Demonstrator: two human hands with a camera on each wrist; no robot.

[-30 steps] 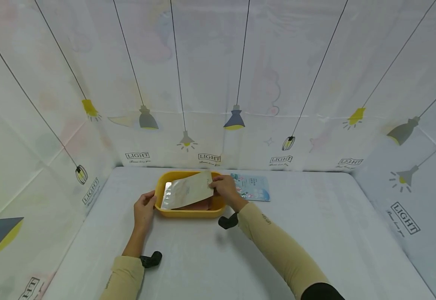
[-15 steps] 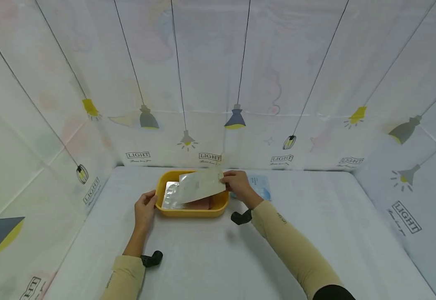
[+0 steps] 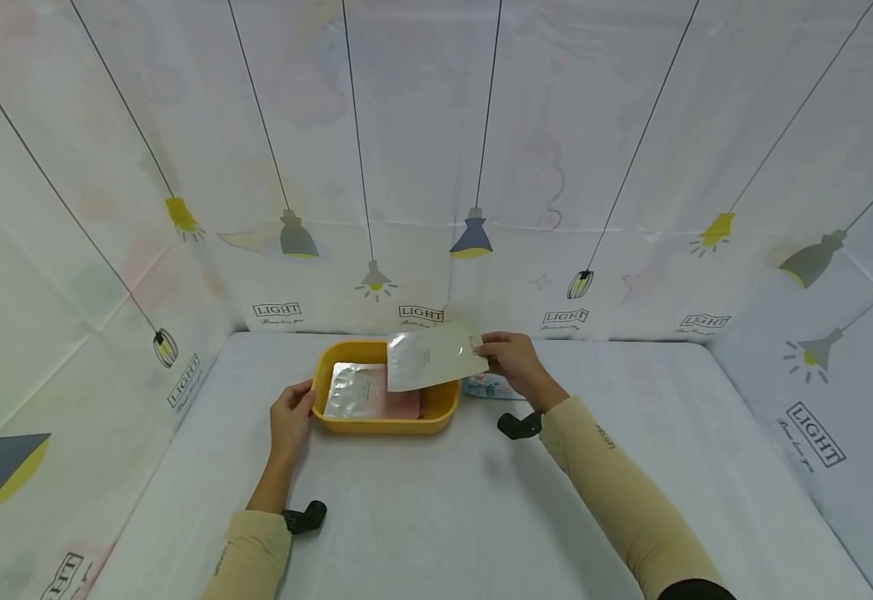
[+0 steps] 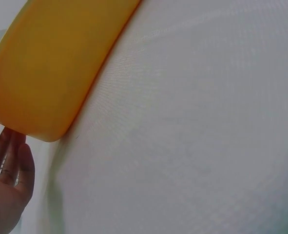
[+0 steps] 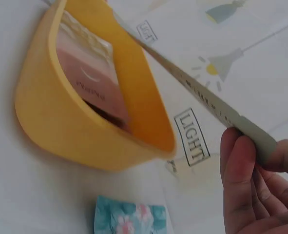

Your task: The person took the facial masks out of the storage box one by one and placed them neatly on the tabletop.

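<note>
Left sleeve (image 3: 249, 554): tan, on the near side of the left hand (image 3: 289, 421), with a black wrist camera (image 3: 304, 518) at its cuff.
Left hand: holds no packet; fingers fairly straight, set against the left end of the yellow tray (image 3: 384, 426). Contact is light by appearance, and probably serves to steady the tray.
Yellow tray: upright on the white counter (image 3: 406, 517), immediately right of the left hand and left of the right hand (image 3: 515, 362). Its place between the two probably lets one hand brace it while the other works above.
Pink packet (image 3: 365, 396): flat inside the tray, silver end toward the left hand, untouched by either hand. The raised walls appear to confine it. Whether anything lies beneath it cannot be told.
Pale packet (image 3: 432, 358): extends leftward from the right hand, tilted, over the tray's right part; its silver end overlaps the pink packet from above. Touching or apart there: cannot tell.
Blue packet (image 3: 491, 387): on the counter, outside the tray, partly concealed beneath the right hand; pink flowers printed on it.
Right hand: narrow, thumb and fingers pinching the pale packet's right end. The end grip seemingly leaves the printed face uncovered and the knuckles off the rim.
</note>
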